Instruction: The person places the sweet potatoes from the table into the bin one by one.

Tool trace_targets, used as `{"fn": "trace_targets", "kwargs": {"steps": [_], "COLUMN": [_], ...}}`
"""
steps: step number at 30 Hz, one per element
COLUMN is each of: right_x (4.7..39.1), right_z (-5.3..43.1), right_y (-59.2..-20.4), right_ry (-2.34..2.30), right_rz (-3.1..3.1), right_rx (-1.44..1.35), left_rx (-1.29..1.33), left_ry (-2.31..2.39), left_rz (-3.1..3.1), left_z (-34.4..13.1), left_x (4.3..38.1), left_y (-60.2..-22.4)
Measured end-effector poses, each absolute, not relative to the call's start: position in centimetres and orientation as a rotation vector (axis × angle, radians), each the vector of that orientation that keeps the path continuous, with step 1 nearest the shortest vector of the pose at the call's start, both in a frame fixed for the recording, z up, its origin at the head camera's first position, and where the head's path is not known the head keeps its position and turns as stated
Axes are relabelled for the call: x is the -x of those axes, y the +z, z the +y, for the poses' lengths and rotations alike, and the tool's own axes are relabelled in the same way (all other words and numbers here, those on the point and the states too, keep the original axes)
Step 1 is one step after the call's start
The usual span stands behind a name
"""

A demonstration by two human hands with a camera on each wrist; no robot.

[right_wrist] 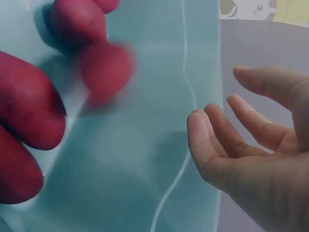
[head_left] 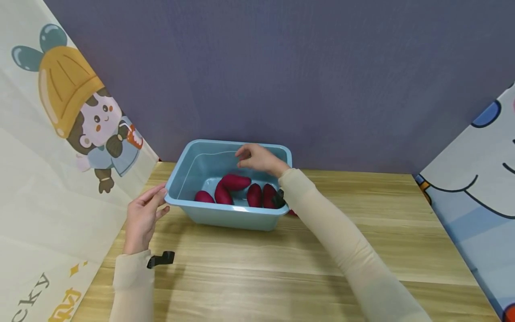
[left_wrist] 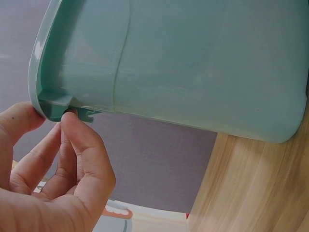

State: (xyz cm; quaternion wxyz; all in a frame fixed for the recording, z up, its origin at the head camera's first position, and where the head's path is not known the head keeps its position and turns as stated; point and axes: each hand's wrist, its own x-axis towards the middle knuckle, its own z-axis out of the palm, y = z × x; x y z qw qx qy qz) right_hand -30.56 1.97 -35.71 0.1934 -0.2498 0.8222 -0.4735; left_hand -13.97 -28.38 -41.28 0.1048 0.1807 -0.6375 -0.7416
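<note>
A light blue plastic tub (head_left: 225, 218) stands on the table near the back wall, with several dark red sweet potatoes (head_left: 236, 182) in it. At its left end my left hand (head_left: 141, 217) pinches the rim; the left wrist view shows thumb and fingers at the rim's edge (left_wrist: 33, 79). My right hand (head_left: 259, 158) is over the tub's back right part, fingers loosely bent and holding nothing. In the right wrist view one sweet potato (right_wrist: 107, 72) is blurred, apart from the right fingertips. The right cuff and its black wrist mount partly hide the tub's right end.
A bit of another dark red thing (head_left: 293, 213) shows outside the tub, mostly behind the right sleeve. The wooden table (head_left: 241, 277) meets a grey-purple wall (head_left: 322, 89) at the back. Printed cartoon sheets (head_left: 40, 156) stand on the left and right sides.
</note>
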Motion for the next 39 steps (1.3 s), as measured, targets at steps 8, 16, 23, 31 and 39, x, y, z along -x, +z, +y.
{"fn": "trace_targets", "kwargs": {"steps": [8,16,23,31,39], "right_x": [29.3,27.0,25.5,24.7,24.9], "right_z": [2.8,6.4,11.5,17.2,21.9], "right_y": [-31.5,-28.1,-28.8,-33.1,-40.8], "right_ry": [-1.422,-1.383,-1.381,-1.45,-1.552], "right_rz": [2.315,2.417,2.479,2.523,2.442], "right_rx": [0.785,0.939,0.936,0.836,0.626], "left_rx": [-0.511,-0.529,-0.532,-0.534,-0.54], "left_ry": [-2.194,-2.179,-2.19,-2.195,-2.205], "left_rz": [-1.858,-1.871,-1.874,-1.861,-1.858], "left_z": [-28.4,-28.3,-28.3,-28.4,-28.4], "left_x": [13.9,13.9,13.9,13.8,14.0], "left_y": [-41.4,-41.4,-41.3,-41.3,-41.3]}}
